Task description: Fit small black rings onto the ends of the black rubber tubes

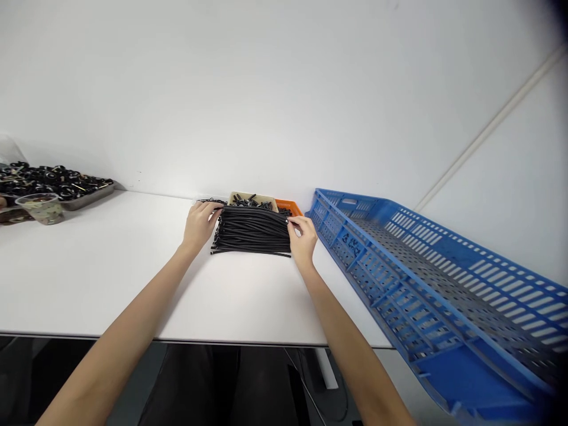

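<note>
A pile of thin black tubes (255, 231) lies side by side on the white table in front of me, with small fittings showing along its left ends. My left hand (200, 223) is at the far left corner of the pile, its fingers closed on the end of the rearmost tube. At that tube's right end, my right hand (303, 238) pinches with thumb and forefinger, where a small shiny spot shows. One tube lies a little apart along the near edge of the pile.
Behind the pile stand a cream tray (271, 201) of small black parts and an orange basket (290, 206). A long blue crate (377, 266) runs along the right. At far left are a tray (89, 197) heaped with black parts and a clear cup (44, 210), near a partly visible hand.
</note>
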Motion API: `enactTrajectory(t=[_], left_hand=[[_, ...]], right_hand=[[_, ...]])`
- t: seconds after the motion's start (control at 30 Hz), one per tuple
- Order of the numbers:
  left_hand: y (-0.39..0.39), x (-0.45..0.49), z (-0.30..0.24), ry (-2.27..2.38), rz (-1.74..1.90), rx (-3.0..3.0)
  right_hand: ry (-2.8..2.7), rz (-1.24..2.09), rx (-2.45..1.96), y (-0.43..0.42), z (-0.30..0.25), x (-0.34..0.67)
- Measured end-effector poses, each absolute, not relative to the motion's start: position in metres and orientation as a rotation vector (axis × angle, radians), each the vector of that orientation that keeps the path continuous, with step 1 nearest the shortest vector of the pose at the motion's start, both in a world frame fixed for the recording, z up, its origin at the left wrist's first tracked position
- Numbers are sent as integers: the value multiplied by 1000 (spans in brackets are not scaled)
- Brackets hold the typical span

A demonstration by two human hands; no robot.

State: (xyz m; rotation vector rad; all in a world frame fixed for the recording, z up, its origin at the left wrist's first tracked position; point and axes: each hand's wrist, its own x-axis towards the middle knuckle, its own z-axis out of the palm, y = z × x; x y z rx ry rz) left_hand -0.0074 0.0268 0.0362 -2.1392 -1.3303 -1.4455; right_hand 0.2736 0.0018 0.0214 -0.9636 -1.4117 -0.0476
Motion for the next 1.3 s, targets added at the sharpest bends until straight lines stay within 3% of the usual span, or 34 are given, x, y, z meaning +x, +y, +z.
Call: enactTrajectory(t=[0.37, 1.03, 1.3], left_hand=[[39, 9, 30, -1338, -1439, -2176], [34, 12, 27, -1302, -1382, -2202], [25, 10, 16, -1124, -1144, -2335]], right_hand=[[-1357, 29, -1069, 33, 6, 286], [-1503, -124, -1112, 29, 4, 285], [-1570, -181, -1021, 24, 0, 288]])
